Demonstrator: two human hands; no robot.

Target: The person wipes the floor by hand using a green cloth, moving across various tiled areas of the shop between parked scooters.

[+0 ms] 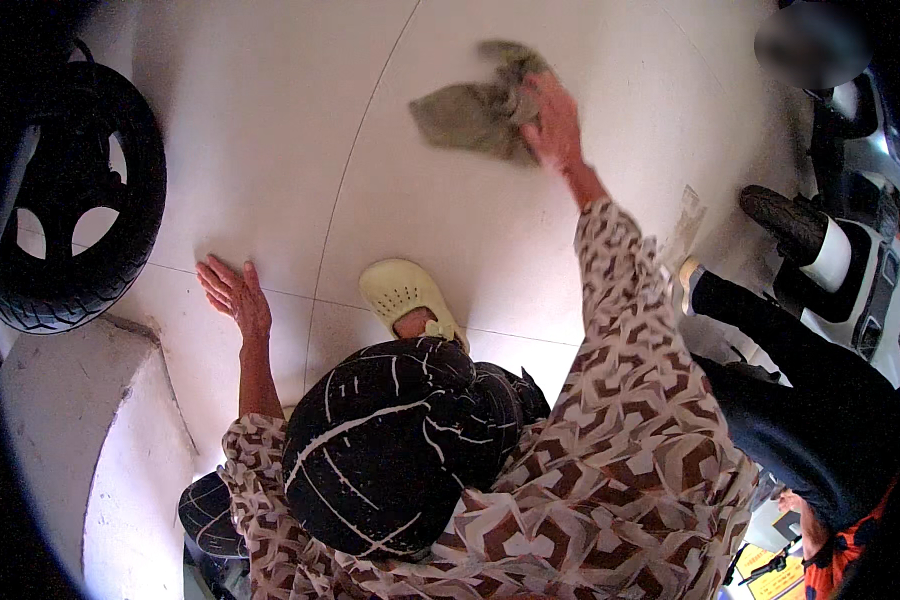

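On the pale tiled floor (260,110), my right hand (553,122) reaches far ahead and presses on a crumpled grey-green cloth (470,115). The cloth spreads to the left of my fingers and looks slightly smeared by motion. My left hand (235,298) rests on the floor at the left with its fingers stretched out and nothing in it. Between my arms, one foot wears a pale yellow clog (402,290) with holes in its top. My knee, in black cloth with white lines (390,440), covers the floor nearer to me.
A black tyre (142,200) on a spoked wheel stands at the left, beside a raised concrete step (80,390). To the right, another person in dark trousers (820,400) is close to my arm. Behind them stands a white and black scooter (865,290).
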